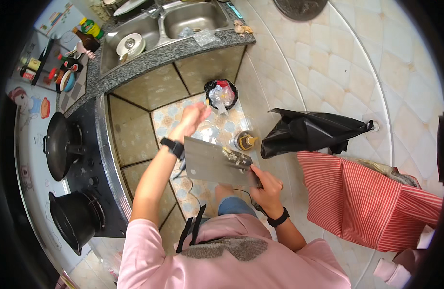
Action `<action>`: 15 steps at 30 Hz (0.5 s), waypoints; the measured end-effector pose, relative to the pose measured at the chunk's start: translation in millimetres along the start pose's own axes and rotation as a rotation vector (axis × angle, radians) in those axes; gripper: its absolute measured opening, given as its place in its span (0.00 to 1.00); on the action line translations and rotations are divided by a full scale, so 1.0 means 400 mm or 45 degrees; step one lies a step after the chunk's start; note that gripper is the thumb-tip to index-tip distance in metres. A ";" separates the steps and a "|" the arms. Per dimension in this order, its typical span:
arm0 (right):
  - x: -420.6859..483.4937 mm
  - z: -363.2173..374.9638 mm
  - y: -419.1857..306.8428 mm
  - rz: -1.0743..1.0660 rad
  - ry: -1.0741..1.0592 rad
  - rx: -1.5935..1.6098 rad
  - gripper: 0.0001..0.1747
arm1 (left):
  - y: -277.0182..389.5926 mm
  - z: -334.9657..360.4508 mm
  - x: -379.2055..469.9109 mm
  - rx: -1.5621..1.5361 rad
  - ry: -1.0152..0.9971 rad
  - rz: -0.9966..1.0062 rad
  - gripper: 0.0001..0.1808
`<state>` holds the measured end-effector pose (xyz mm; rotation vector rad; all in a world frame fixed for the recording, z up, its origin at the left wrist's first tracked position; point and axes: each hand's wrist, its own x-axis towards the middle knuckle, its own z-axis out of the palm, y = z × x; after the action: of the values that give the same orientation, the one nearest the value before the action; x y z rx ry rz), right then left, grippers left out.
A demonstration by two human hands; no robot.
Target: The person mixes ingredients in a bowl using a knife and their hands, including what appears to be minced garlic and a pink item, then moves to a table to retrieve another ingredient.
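My right hand (268, 188) grips the handle of a cleaver (211, 162), its broad metal blade held out flat in front of my body. Small pale yellowish chopped bits (234, 157) cling to the blade near the handle. My left hand (196, 115) reaches forward beyond the blade and does not touch it; its fingers are blurred, and whether they hold anything is unclear. Just past that hand, on the tiled floor, stands a bin (222, 94) lined with a black bag and filled with plastic waste.
A stove on the left bears a black wok (59, 146) and a black pot (73, 216). Ahead is a double steel sink (133, 43) holding dishes (129, 45). A bottle (246, 141) stands on the floor; a black plastic bag (312, 132) and red striped cloth (359, 198) hang right.
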<state>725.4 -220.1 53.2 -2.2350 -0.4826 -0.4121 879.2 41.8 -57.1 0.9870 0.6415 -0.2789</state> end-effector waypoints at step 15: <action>0.098 0.121 -0.071 -0.624 -0.321 0.095 0.30 | 0.036 -0.358 -0.643 -0.247 0.445 0.335 0.11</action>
<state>753.0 -157.7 58.1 -2.0912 -1.1709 -0.3514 631.3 153.7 56.0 0.9273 0.8284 0.1906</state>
